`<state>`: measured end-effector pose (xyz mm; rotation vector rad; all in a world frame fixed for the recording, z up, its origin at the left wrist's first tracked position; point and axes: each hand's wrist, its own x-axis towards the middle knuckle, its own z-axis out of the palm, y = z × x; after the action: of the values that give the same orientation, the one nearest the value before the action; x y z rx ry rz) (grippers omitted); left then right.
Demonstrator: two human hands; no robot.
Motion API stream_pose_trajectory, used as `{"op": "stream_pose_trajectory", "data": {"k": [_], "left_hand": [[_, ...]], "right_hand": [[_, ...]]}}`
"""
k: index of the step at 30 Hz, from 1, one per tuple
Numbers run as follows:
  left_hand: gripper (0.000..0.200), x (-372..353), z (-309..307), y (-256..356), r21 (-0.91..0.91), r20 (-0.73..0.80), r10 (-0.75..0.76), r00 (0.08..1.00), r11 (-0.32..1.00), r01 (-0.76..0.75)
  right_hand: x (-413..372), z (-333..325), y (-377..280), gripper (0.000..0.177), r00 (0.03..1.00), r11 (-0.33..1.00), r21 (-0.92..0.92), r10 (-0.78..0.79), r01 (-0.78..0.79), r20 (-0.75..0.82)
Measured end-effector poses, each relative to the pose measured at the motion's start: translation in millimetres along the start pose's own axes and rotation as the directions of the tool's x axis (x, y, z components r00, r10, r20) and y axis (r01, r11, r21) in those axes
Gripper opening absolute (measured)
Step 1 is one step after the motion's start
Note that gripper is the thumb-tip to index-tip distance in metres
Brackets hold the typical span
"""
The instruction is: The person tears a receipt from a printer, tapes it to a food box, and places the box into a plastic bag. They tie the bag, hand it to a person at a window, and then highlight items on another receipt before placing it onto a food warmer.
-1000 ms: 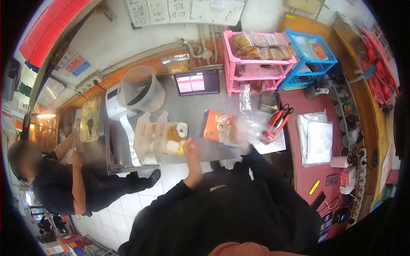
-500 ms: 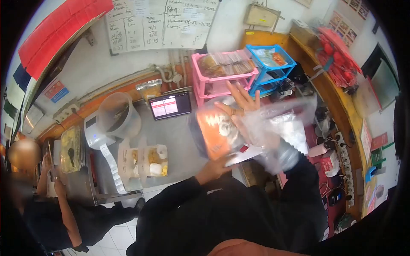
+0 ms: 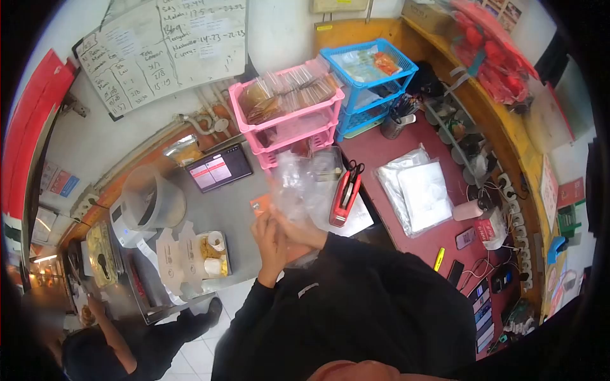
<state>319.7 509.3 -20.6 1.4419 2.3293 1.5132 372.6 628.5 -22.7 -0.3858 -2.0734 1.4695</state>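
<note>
My left hand (image 3: 268, 242) and my right hand (image 3: 298, 232) meet over an orange box (image 3: 295, 254) in a clear plastic bag (image 3: 298, 184). Both hands have closed fingers on the bag, close together at its near part. The crumpled upper part of the bag spreads away from me, towards the pink rack. Only small orange areas of the box show around my hands. Just right of the bag lies a red stapler-like tool (image 3: 345, 198), with black-handled scissors (image 3: 355, 167) at its far end.
An open food box (image 3: 219, 270) stands left, near a tablet (image 3: 219, 167) and a clear tub (image 3: 166, 206). Behind are a pink rack (image 3: 286, 108) and a blue rack (image 3: 368, 89). Stacked plastic bags (image 3: 422, 197) lie right. Another person (image 3: 105, 343) works at far left.
My right hand has come down and left from above the box to meet my left hand. The bag now lies ahead of them, and the box is mostly covered. The view has shifted right.
</note>
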Motion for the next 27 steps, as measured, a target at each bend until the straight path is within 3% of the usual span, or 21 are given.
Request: {"op": "stream_pose_trajectory", "data": {"k": [1, 3, 5, 6, 7, 8, 10, 13, 16, 19, 22, 27], "left_hand": [[0.021, -7, 7, -12, 0.0, 0.007, -0.063, 0.998, 0.998, 0.063], [0.012, -12, 21, -34, -0.028, 0.031, -0.129, 0.991, 0.991, 0.13], [0.012, -27, 39, -62, -0.083, 0.047, -0.241, 0.969, 0.966, 0.245], [0.013, -39, 51, -81, -0.123, 0.048, -0.321, 0.946, 0.938, 0.325], [0.014, -48, 60, -95, -0.166, 0.046, -0.397, 0.917, 0.902, 0.399], [0.015, -55, 67, -101, -0.101, 0.054, -0.368, 0.928, 0.923, 0.372], [0.017, -69, 81, -111, 0.025, 0.09, -0.304, 0.948, 0.953, 0.303], [0.017, -87, 99, -137, 0.104, 0.009, -0.182, 0.983, 0.978, 0.18], [0.018, -94, 97, -146, 0.086, 0.091, -0.329, 0.94, 0.943, 0.321], [0.017, -97, 96, -151, 0.118, 0.096, -0.321, 0.942, 0.944, 0.309], [0.016, -96, 99, -156, 0.16, 0.09, -0.304, 0.948, 0.944, 0.288], [0.016, -92, 97, -148, 0.277, 0.079, -0.14, 0.987, 0.954, 0.113]], "right_hand": [[0, -1, 21, 0.061, 0.995, 1.0, 0.006, 0.025, -0.025, 0.093], [8, -8, 56, 0.049, 0.956, 0.997, -0.014, -0.068, 0.075, 0.286], [50, -66, 72, 0.03, 0.77, 0.966, -0.245, 0.095, 0.081, 0.631], [55, -83, 99, 0.018, 0.92, 0.99, -0.133, 0.013, 0.042, 0.393], [71, -101, 139, 0.015, 0.966, 0.693, -0.717, 0.136, 0.067, 0.222], [80, -121, 180, 0.015, 0.975, 0.392, -0.919, 0.189, 0.032, 0.114], [82, -153, 210, 0.014, 0.956, 0.319, -0.946, 0.291, -0.059, 0.039], [79, -161, 233, 0.015, 0.921, 0.193, -0.977, 0.389, -0.094, -0.012], [84, -157, 239, 0.014, 0.905, 0.173, -0.98, 0.426, -0.093, -0.011], [89, -163, 222, 0.013, 0.924, 0.222, -0.973, 0.38, -0.062, 0.027], [94, -169, 201, 0.013, 0.927, 0.244, -0.963, 0.374, -0.116, -0.017], [98, -184, 178, 0.017, 0.943, 0.306, -0.941, 0.331, -0.143, -0.036]]}}
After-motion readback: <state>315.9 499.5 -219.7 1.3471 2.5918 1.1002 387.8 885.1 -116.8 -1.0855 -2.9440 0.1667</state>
